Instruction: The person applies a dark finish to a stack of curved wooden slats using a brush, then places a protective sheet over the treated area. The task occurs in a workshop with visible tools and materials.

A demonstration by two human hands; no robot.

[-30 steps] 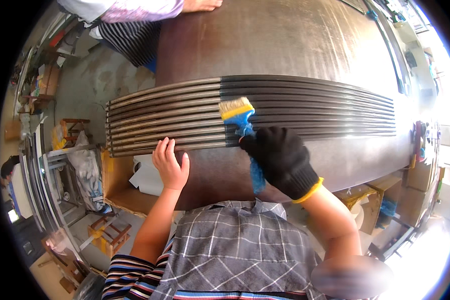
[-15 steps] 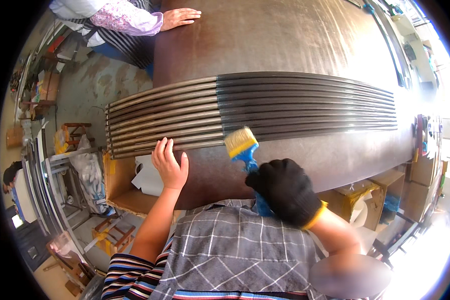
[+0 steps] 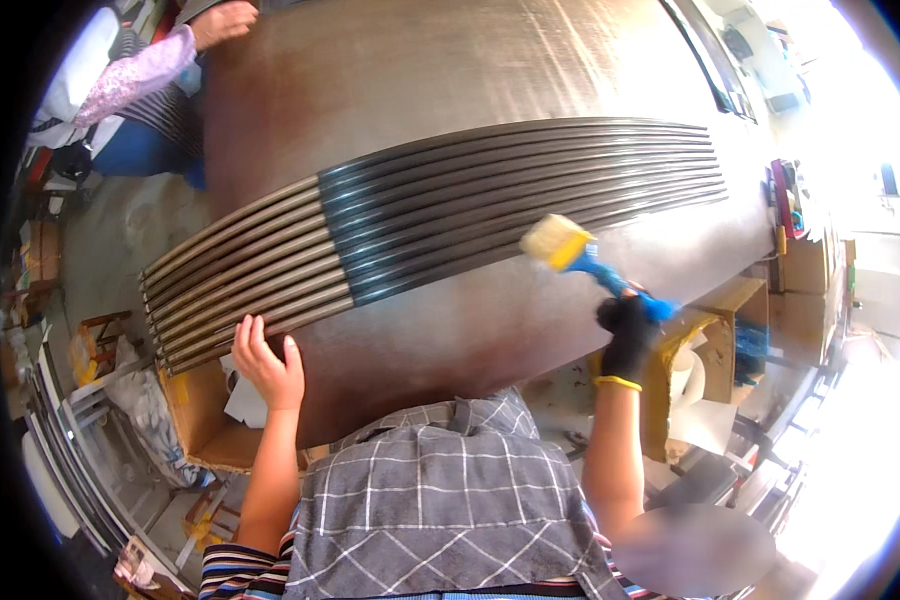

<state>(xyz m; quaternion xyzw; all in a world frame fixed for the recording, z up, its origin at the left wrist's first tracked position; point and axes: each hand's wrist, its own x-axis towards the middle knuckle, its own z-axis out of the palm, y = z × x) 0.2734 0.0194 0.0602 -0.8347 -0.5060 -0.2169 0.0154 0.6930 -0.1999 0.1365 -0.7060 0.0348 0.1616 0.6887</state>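
Note:
Several long, thin tubes lie side by side in a row across a brown table (image 3: 430, 350). Their left stretch (image 3: 240, 265) is bare, tan metal; the longer right stretch (image 3: 520, 185) is dark, with a glossy bluish band near the dividing line. My bare left hand (image 3: 270, 372) rests against the near tube at the left, fingers stretched out and thumb apart. In a black glove with a yellow cuff, my right hand (image 3: 627, 338) grips the blue handle of a paintbrush (image 3: 560, 243). Its pale bristles point left over the table, near the closest tube's dark part.
Across the table at far left stands another person, one hand (image 3: 225, 24) at the table's edge. An open cardboard box (image 3: 195, 420) sits below the tubes' left end. On the right are another box (image 3: 715, 365) with white rolls and a blue plastic bundle (image 3: 752, 340).
The paintbrush has moved right, away from the dividing line, and its handle now slants toward the lower right. The whole view has turned. My left hand stays at the tubes.

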